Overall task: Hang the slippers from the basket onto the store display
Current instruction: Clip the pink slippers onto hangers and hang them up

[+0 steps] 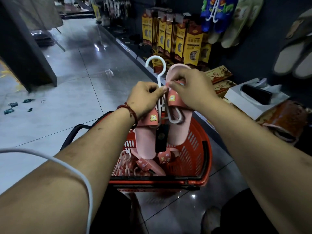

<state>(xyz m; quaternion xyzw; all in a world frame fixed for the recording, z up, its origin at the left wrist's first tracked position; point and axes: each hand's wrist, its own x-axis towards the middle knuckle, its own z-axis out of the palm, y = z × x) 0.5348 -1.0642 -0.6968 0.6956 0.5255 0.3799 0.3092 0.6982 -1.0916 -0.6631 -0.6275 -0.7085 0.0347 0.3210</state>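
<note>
Fingertips (164,89) of both hands meet in a tight pinch at the stem of a white plastic hanger (160,81), just above the red basket (194,149), as a person readies a pair of pink slippers (146,141) for a shop wall. Pinched narrow, the left hand (144,97) steadies the stem while the right hand (190,86) grips the strap of the upper slipper; the exact hold under the knuckles is hidden. Both slippers hang over the basket with a dark tag (162,137) dangling between them, and more pink pairs (148,163) lie inside the basket. Up and to the right of the basket, blue slippers (214,16) and pale pairs already hang on the dark display (253,53). By the look of it, the pair is not yet seated on its hanger; a loose strap could slip off the prong and drop a slipper back into the basket when the hook is lifted.
</note>
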